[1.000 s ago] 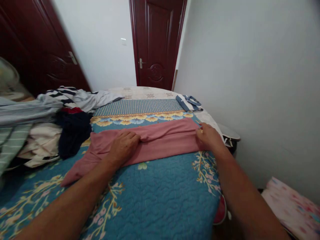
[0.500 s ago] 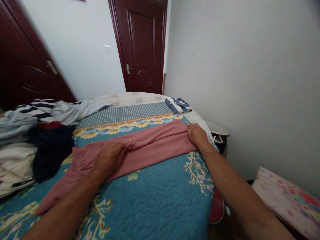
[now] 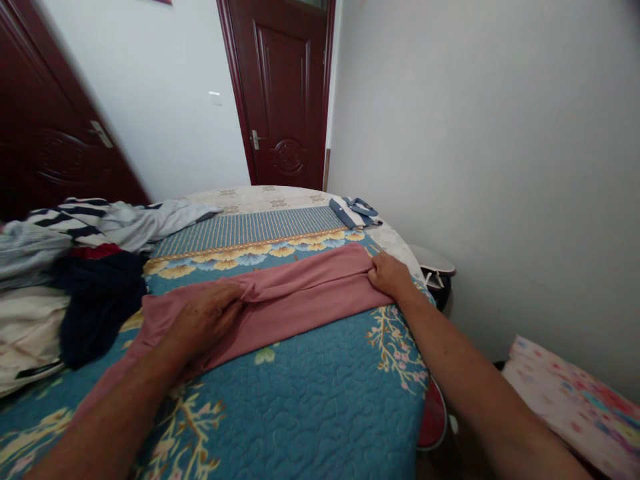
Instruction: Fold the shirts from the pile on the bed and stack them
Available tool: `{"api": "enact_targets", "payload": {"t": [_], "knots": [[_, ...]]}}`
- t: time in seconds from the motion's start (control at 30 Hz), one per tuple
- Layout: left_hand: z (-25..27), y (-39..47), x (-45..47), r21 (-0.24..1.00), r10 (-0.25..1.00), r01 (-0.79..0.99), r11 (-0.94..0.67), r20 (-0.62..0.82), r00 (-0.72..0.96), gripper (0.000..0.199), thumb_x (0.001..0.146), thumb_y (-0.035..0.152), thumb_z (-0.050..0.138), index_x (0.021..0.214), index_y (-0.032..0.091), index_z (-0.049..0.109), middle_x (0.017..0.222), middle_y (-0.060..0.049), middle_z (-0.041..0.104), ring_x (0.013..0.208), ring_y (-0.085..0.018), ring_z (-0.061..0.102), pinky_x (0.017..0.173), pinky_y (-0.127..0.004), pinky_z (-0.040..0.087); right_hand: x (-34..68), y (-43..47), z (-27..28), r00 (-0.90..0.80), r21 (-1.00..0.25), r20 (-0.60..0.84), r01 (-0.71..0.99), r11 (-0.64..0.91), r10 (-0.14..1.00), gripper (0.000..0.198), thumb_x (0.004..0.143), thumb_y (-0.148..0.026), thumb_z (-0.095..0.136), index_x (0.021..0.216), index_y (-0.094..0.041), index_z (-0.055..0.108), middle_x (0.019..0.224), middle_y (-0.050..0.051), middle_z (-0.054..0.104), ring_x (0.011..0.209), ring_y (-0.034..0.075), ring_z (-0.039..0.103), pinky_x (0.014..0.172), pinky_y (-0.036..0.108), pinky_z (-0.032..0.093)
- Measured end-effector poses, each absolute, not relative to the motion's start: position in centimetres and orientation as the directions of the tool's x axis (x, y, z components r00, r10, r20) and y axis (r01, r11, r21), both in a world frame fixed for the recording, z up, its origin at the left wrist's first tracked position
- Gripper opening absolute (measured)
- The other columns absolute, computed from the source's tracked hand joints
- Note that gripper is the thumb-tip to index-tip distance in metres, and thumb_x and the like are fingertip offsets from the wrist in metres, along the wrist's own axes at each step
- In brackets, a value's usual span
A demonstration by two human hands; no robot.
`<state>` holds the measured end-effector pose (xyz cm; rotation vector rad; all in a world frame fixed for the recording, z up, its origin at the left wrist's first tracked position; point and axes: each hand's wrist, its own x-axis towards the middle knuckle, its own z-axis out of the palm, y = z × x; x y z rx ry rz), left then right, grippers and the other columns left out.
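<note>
A pink garment [image 3: 310, 293] lies as a long folded strip across the blue quilted cover [image 3: 300, 413]; its exact kind is unclear. My left hand [image 3: 213, 317] is closed on it left of centre, pinching a raised crease between thumb and fingers. At the strip's right end, my right hand [image 3: 391, 275] grips the edge with its fingers curled in. The cloth between both hands is fairly smooth, with a lengthwise fold line. Its lower left part trails toward me, partly hidden under my left forearm.
To the left is a heap of clothes with a navy garment [image 3: 103, 300], a cream garment [image 3: 30, 333] and a grey one [image 3: 155, 223]. A folded striped shirt [image 3: 353, 212] rests at the far right. Beyond the table edge are a floral box [image 3: 570, 400] and a wall [image 3: 480, 133].
My left hand has slid slightly left, drawing the crease along with it. My right hand's fingers have curled tighter on the right end. The pink fabric looks a little more taut.
</note>
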<state>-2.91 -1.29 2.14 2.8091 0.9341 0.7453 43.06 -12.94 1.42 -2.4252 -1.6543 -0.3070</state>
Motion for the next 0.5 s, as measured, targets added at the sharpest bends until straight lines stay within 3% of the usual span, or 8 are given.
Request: {"api": "enact_targets", "payload": {"t": [0.1,0.23,0.33,0.5], "knots": [[2.6,-1.4,-3.3,0.217,0.525,0.479,-0.850,0.412,0.745,0.033,0.103,0.042,0.048,0.108,0.027,0.077,0.122,-0.008,0.080,0.118,-0.028,0.073,0.109,-0.044,0.055,43.7,-13.5,1.4,0.363,-0.123,0.236,0.931,-0.343,0.901,0.025,0.099,-0.027,0.052,0.108,-0.018,0.073,0.119,0.013,0.073,0.111,0.024,0.064,0.095,0.029,0.045],[2.2,-1.8,-2.6,0.242,0.585,0.538,-0.807,0.450,0.675,0.038,0.106,0.046,0.045,0.121,0.026,0.074,0.128,-0.008,0.079,0.120,-0.028,0.072,0.109,-0.045,0.055,44.5,-13.0,1.8,0.572,-0.251,0.240,0.817,-0.519,0.785,0.047,0.110,-0.035,0.034,0.119,-0.014,0.075,0.119,0.018,0.076,0.111,0.026,0.069,0.096,0.031,0.046],[1.3,-1.7,-1.7,0.225,0.597,0.565,-0.794,0.467,0.652,0.042,0.107,0.043,0.042,0.130,0.023,0.071,0.134,-0.011,0.076,0.124,-0.030,0.071,0.112,-0.047,0.054,44.8,-11.9,2.4,0.649,-0.259,0.100,0.749,-0.610,0.754,0.057,0.111,-0.045,0.034,0.119,-0.010,0.078,0.122,0.024,0.076,0.115,0.029,0.072,0.096,0.032,0.048],[-0.4,-1.4,-0.9,0.093,0.620,0.641,-0.762,0.390,0.681,0.048,0.102,0.042,0.049,0.138,0.016,0.066,0.143,-0.019,0.070,0.133,-0.036,0.064,0.119,-0.055,0.046,44.7,-10.0,2.7,0.622,-0.261,-0.032,0.750,-0.607,0.782,0.062,0.106,-0.053,0.045,0.126,-0.004,0.077,0.131,0.028,0.073,0.122,0.035,0.071,0.098,0.035,0.051]]}}
